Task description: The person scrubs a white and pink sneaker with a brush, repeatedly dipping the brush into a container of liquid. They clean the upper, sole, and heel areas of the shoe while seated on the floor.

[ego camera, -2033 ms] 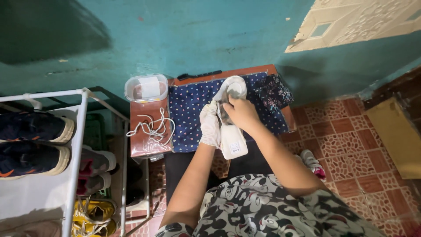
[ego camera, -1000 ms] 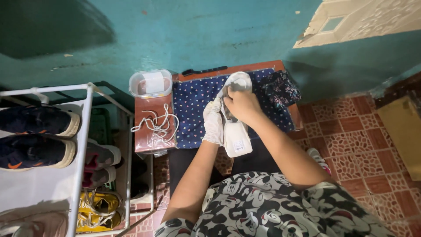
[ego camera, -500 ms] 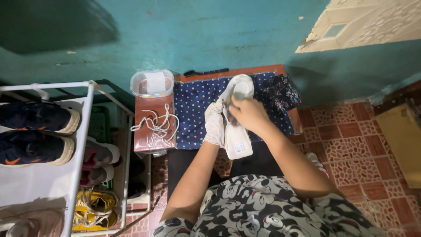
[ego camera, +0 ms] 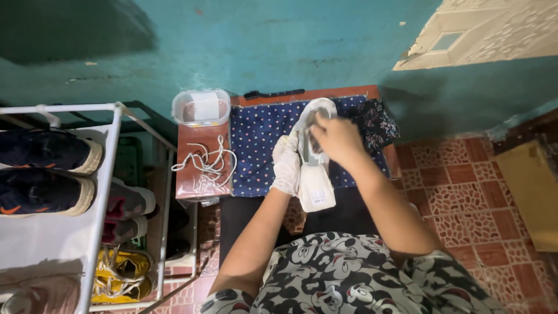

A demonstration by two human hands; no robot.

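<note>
2 hands (ego camera: 314, 154) grip white shoe (ego camera: 314, 174) — right fingers hidden inside, cloth unclear.

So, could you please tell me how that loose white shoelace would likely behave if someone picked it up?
The white shoelace lies in tangled loops, so it would probably hang floppy. It looks thin, likely very light. Pushed, it would probably bunch rather than roll.

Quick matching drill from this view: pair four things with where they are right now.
Things:
1. white shoe
2. loose laces
3. clear tub
4. yellow shoes

Places:
a. low on the rack
b. by the teal wall
c. held between both hands
d. on the brown tabletop, left of the dotted cloth

Pairs: 1-c, 2-d, 3-b, 4-a
</note>
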